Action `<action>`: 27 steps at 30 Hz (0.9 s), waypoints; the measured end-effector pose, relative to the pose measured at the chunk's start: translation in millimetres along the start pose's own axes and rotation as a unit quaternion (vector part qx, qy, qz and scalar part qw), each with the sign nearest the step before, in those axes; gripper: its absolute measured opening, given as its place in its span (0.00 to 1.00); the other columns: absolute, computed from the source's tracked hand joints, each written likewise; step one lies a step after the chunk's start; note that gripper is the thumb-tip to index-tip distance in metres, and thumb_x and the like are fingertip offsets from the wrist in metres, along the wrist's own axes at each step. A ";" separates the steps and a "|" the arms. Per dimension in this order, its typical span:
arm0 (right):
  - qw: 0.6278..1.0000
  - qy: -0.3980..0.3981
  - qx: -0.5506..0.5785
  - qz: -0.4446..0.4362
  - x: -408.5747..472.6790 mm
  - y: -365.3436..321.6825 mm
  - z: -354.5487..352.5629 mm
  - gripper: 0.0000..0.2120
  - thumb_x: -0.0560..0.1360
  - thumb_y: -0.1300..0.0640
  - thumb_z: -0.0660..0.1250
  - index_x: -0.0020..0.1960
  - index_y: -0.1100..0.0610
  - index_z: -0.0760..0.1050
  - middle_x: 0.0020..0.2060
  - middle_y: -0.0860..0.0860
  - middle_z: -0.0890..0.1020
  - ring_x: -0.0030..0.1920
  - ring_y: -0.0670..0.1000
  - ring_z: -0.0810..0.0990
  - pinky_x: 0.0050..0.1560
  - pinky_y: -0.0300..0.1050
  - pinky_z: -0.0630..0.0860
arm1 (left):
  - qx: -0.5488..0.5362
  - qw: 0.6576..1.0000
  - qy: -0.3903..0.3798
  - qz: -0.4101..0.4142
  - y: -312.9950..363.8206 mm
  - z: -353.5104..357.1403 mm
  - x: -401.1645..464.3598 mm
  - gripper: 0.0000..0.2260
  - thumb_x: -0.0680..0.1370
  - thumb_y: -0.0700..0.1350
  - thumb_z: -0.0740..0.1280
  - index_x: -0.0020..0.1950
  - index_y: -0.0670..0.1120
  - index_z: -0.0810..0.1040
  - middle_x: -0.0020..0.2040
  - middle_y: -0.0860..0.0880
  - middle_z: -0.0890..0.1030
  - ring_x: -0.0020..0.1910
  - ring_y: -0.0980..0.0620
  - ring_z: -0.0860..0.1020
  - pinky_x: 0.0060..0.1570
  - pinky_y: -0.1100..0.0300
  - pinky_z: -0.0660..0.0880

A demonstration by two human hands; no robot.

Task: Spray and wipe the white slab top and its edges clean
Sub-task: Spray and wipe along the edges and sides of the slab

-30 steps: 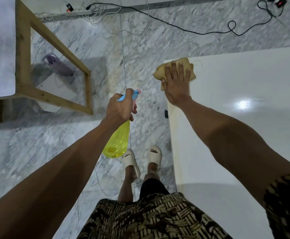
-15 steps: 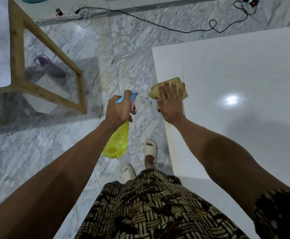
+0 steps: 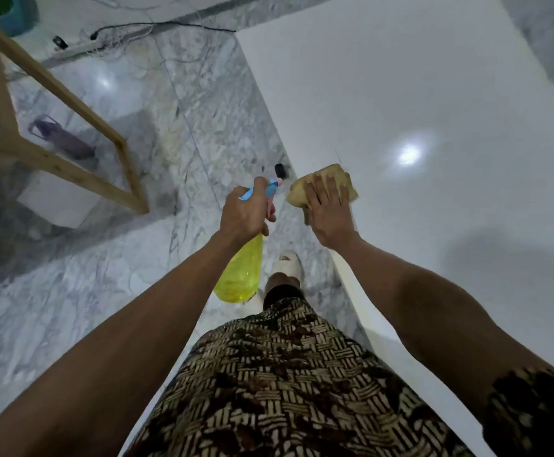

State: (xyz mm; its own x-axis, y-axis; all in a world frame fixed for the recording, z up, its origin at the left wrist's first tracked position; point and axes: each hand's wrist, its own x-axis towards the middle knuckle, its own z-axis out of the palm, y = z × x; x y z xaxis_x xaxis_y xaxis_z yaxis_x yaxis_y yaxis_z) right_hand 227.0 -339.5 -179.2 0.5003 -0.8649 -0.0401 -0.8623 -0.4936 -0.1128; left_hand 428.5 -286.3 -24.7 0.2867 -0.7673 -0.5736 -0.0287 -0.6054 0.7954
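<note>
The white slab (image 3: 417,94) fills the right half of the view, its left edge running from the far corner down toward me. My right hand (image 3: 330,209) lies flat with straight fingers on a tan cloth (image 3: 302,189), pressing it onto the slab right at that left edge. My left hand (image 3: 246,214) grips the neck of a yellow spray bottle (image 3: 241,273) with a blue and pink trigger head, held over the floor just left of the slab edge. The bottle hangs down below my fist.
Grey marble floor (image 3: 71,291) lies to the left. A wooden frame (image 3: 71,103) stands at the left with a purple bottle (image 3: 61,136) under it. A power strip and cables (image 3: 81,44) lie at the far wall. A small black object (image 3: 279,169) sits by the slab edge.
My right hand has slid the cloth toward me along the slab's left edge, away from the far corner. I have stepped along the slab; the bottle stays in my left hand.
</note>
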 end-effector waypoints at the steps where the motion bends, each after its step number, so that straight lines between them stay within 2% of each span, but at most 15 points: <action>1: 1.000 0.001 0.002 0.004 -15.1 0.1 0.7 0.27 0.84 0.47 0.46 0.78 0.60 0.60 0.77 0.61 0.63 0.77 0.67 0.58 0.74 0.68 0.55 | 0.008 1.000 -0.006 0.001 -6.9 5.0 -8.5 0.30 0.75 0.58 0.60 0.52 0.32 0.86 0.31 0.43 0.80 0.35 0.42 0.83 0.26 0.56 0.74; 6: 1.000 0.005 0.011 0.025 -90.4 1.2 2.9 0.27 0.83 0.46 0.50 0.77 0.60 0.62 0.76 0.60 0.65 0.76 0.67 0.60 0.74 0.68 0.57 | 0.042 0.998 -0.037 0.006 -39.7 33.8 -55.1 0.31 0.74 0.59 0.59 0.49 0.31 0.86 0.30 0.43 0.80 0.34 0.42 0.83 0.30 0.53 0.76; 9: 0.999 0.010 0.021 0.041 -131.7 -1.3 6.2 0.27 0.83 0.47 0.54 0.78 0.59 0.62 0.77 0.60 0.63 0.77 0.66 0.59 0.74 0.68 0.55 | 0.056 0.998 -0.040 0.000 -56.9 49.8 -80.9 0.31 0.74 0.60 0.60 0.44 0.31 0.84 0.30 0.43 0.81 0.36 0.36 0.83 0.30 0.53 0.76; 11: 0.998 0.008 0.029 0.047 -162.5 -1.1 6.7 0.26 0.84 0.47 0.55 0.78 0.59 0.62 0.77 0.59 0.62 0.77 0.66 0.58 0.74 0.68 0.55 | 0.068 0.997 -0.042 0.004 -67.3 61.9 -100.6 0.28 0.74 0.60 0.60 0.44 0.36 0.85 0.28 0.45 0.80 0.36 0.35 0.83 0.30 0.53 0.76; 13: 0.998 0.006 0.038 0.049 -193.7 0.4 5.7 0.26 0.83 0.47 0.55 0.78 0.59 0.62 0.77 0.59 0.62 0.77 0.66 0.58 0.74 0.68 0.55 | 0.079 0.996 -0.040 0.009 -77.9 73.3 -122.8 0.24 0.75 0.59 0.59 0.44 0.43 0.86 0.28 0.46 0.79 0.35 0.39 0.82 0.30 0.53 0.76; 15: 0.998 -0.003 0.040 0.045 -228.9 1.5 3.5 0.27 0.82 0.47 0.53 0.78 0.59 0.62 0.77 0.60 0.62 0.77 0.66 0.58 0.74 0.69 0.56 | 0.085 0.996 -0.039 0.012 -90.2 85.4 -148.0 0.21 0.78 0.57 0.59 0.43 0.46 0.86 0.29 0.45 0.79 0.35 0.41 0.82 0.29 0.54 0.76; 18: 0.998 -0.017 0.034 0.047 -280.0 2.9 5.4 0.29 0.81 0.46 0.53 0.78 0.59 0.62 0.77 0.60 0.62 0.77 0.67 0.57 0.74 0.69 0.56 | 0.086 0.996 -0.027 0.014 -111.4 101.4 -181.2 0.20 0.84 0.53 0.59 0.42 0.46 0.85 0.29 0.45 0.79 0.36 0.42 0.82 0.25 0.57 0.75; 21: 0.998 -0.021 0.030 0.054 -322.7 4.1 3.0 0.28 0.81 0.47 0.52 0.77 0.59 0.62 0.78 0.59 0.61 0.77 0.67 0.57 0.74 0.69 0.55 | 0.077 0.997 -0.028 0.008 -132.1 117.3 -213.9 0.20 0.84 0.53 0.59 0.45 0.45 0.86 0.31 0.44 0.80 0.36 0.42 0.83 0.24 0.58 0.74; 27: 0.996 -0.025 0.029 0.079 -407.7 3.6 2.2 0.28 0.81 0.47 0.50 0.77 0.59 0.63 0.78 0.59 0.62 0.77 0.66 0.57 0.74 0.68 0.55 | 0.087 0.995 -0.049 0.008 -165.5 143.7 -276.5 0.23 0.86 0.51 0.59 0.48 0.36 0.86 0.33 0.41 0.81 0.36 0.44 0.82 0.25 0.57 0.76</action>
State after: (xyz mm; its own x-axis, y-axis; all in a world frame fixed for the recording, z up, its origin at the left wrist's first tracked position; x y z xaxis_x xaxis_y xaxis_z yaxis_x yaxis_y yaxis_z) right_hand 20.1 11.5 -165.5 0.3636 -0.9250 -0.1104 -0.9251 -0.3447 -0.1592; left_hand 216.5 -4.3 -25.8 0.1896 -0.7889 -0.5846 -0.1996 -0.6139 0.7637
